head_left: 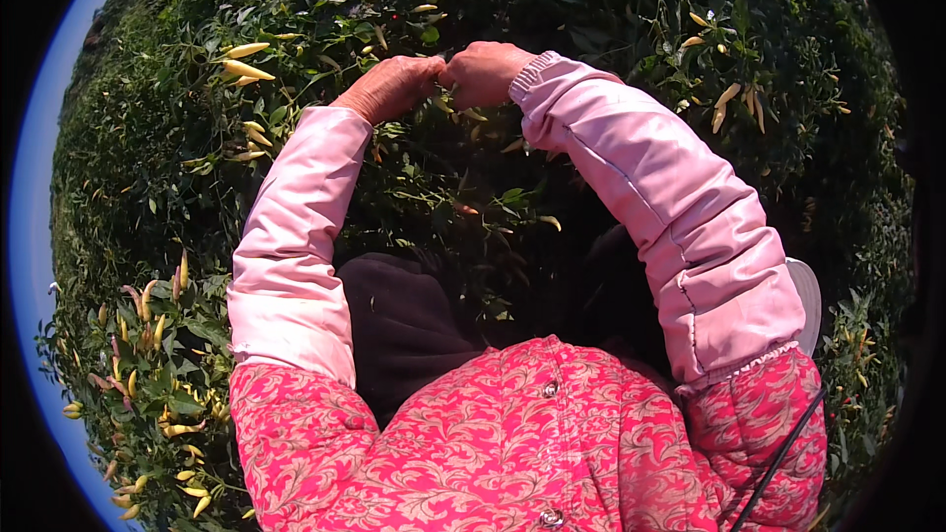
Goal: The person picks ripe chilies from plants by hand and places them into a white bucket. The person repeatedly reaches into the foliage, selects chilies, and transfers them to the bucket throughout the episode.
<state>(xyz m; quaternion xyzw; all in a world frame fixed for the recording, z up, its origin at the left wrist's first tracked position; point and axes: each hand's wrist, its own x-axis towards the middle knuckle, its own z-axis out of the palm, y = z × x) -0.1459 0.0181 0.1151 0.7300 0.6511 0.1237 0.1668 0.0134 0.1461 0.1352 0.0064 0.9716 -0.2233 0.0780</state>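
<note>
My left hand [397, 86] and my right hand [486, 74] meet among the leafy chili pepper plants, their fingertips close together or touching. The fingers of both are bent inward; whatever lies between them is hidden. Pale yellow peppers [473, 114] hang just below my right hand. To the left of my left hand, a pair of larger yellow peppers [249, 70] points outward from the foliage, with a smaller cluster [257, 134] beneath. Pink sleeve covers reach to both wrists.
Dense pepper plants surround me. More yellow and purplish peppers [145, 303] grow at the lower left, and others [726, 96] hang at the right. A white rounded object [806, 303] shows partly behind my right sleeve. A black cord [776, 462] crosses my right upper arm.
</note>
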